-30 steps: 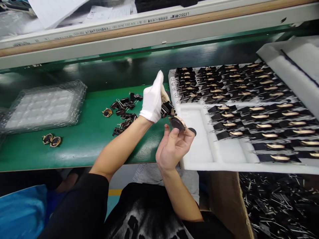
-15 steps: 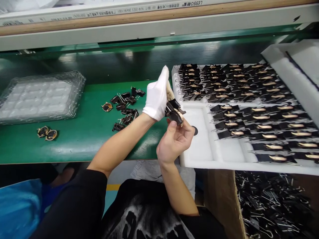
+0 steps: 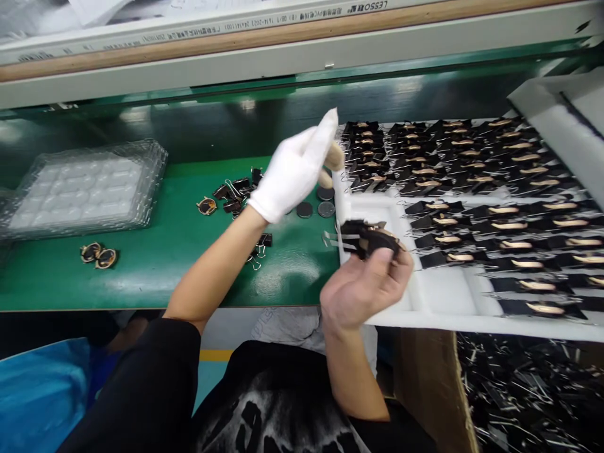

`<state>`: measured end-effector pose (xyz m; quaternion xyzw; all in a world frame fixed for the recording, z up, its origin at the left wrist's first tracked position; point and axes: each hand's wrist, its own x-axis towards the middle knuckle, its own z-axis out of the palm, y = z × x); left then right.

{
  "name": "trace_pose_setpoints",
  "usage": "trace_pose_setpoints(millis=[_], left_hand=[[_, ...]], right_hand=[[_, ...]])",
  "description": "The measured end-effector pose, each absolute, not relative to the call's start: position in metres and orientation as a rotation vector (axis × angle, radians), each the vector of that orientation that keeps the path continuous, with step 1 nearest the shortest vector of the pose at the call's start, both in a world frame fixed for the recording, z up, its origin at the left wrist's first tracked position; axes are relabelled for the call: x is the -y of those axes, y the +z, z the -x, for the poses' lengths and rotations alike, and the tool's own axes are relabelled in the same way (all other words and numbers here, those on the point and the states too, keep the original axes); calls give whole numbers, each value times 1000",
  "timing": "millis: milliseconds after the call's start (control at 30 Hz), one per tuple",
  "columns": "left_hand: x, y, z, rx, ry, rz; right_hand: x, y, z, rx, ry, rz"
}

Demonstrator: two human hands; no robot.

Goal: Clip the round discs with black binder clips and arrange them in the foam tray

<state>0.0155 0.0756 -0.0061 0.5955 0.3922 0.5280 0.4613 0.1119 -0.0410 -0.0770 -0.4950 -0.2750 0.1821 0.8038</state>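
My left hand [image 3: 297,167], in a white glove with tan fingertips, is raised over the green table with its fingers apart and nothing visible in them. Below it lie several dark round discs [image 3: 304,209]. My bare right hand [image 3: 363,292] grips a gold-rimmed round part with black binder clips [image 3: 375,239] on it, pinched between thumb and fingers at the left side of the white foam tray [image 3: 443,288]. Rows of similar clipped parts [image 3: 512,227] stand in that tray. Loose black binder clips [image 3: 233,192] lie left of my gloved hand, some behind my forearm.
Stacked clear plastic trays [image 3: 85,189] sit at the left. Gold-rimmed round parts [image 3: 106,258] lie on the green table [image 3: 155,277], one closer to the clips. A cardboard box [image 3: 429,371] full of binder clips is below at right. A ledge [image 3: 189,69] runs along the back.
My hands have separated. The right has carried the clipped round part rightward over the tray's edge; the left has let go of it and opened. The dark discs have come into fuller view.
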Motion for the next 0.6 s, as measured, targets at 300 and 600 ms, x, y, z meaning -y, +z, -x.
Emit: trace_pose_setpoints(millis=[300,600], left_hand=[[-104,-35,84,-1870,103,-2395],[-110,-52,122,-1669,-262,-2649]], right_hand=[[67,-60,-139,322,1231,915],[69,-71,-136,387,1324,905]])
